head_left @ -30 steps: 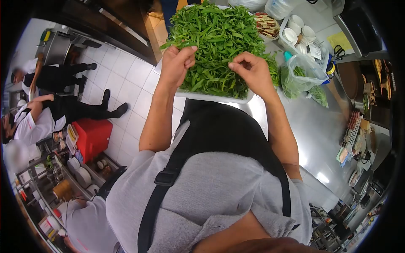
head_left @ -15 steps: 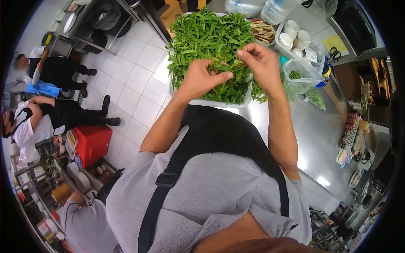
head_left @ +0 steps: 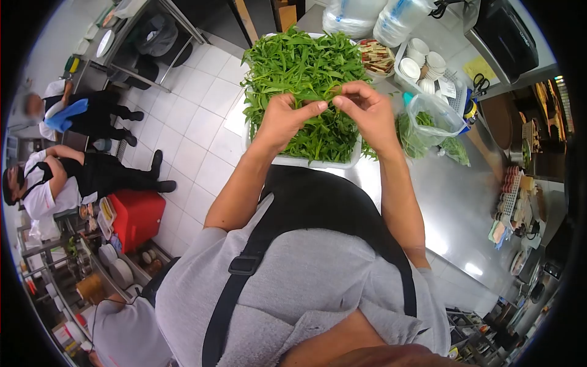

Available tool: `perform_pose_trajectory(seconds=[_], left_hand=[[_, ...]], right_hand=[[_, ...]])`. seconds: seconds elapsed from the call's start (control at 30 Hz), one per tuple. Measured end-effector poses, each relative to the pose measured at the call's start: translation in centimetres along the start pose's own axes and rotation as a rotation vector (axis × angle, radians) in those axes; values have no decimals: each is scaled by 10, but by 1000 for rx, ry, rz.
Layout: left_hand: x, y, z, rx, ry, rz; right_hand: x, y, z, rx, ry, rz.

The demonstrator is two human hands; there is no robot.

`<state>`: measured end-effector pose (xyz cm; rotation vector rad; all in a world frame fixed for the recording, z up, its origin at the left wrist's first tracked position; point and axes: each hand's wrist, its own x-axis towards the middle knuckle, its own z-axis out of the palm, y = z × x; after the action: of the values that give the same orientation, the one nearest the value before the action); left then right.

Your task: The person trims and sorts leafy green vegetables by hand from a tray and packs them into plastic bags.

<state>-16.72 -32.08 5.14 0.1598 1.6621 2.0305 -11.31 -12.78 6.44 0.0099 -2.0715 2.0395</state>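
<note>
A white tray (head_left: 351,160) heaped with green leaves (head_left: 306,64) stands at the top middle. Over the near half of the heap, my left hand (head_left: 286,119) is closed with thumb and fingers pinched on a green sprig (head_left: 315,96). Just to its right, my right hand (head_left: 367,113) pinches at the same sprig, its thumb and index fingertip close to the left thumb. The fingertips partly hide the stem between them.
A steel counter (head_left: 437,196) extends right. On it are a plastic bag of greens (head_left: 428,119), a bowl of small packets (head_left: 374,56), a basket of white cups (head_left: 419,61) and scissors (head_left: 481,84). Several people stand at left near a red box (head_left: 137,214).
Both hands first came together over the leaves, the left moving down and right. Since then they have drawn closer at the sprig. The view has shifted slightly, and a person at left has moved.
</note>
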Motion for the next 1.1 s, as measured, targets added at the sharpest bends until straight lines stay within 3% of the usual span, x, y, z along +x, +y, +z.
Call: perform_pose_trajectory(seconds=[0.17, 0.3, 0.57, 0.77, 0.87, 0.97, 1.1], left_hand=[[0, -3, 4, -73, 16, -22], [2, 5, -7, -437, 244, 144], [-3, 13, 7, 203, -5, 202], [6, 6, 16, 182, 36, 237], [17, -8, 16, 81, 168, 264], [21, -9, 12, -149, 194, 152], [17, -3, 16, 37, 139, 239]], right_hand=[[1, 8, -5, 11, 70, 122], [-2, 4, -10, 2, 67, 138], [1, -13, -13, -246, -46, 80], [-3, -14, -14, -215, -40, 167], [-4, -13, -13, -193, -20, 166], [-5, -8, -16, -205, 19, 191], [-4, 2, -11, 19, 49, 282]])
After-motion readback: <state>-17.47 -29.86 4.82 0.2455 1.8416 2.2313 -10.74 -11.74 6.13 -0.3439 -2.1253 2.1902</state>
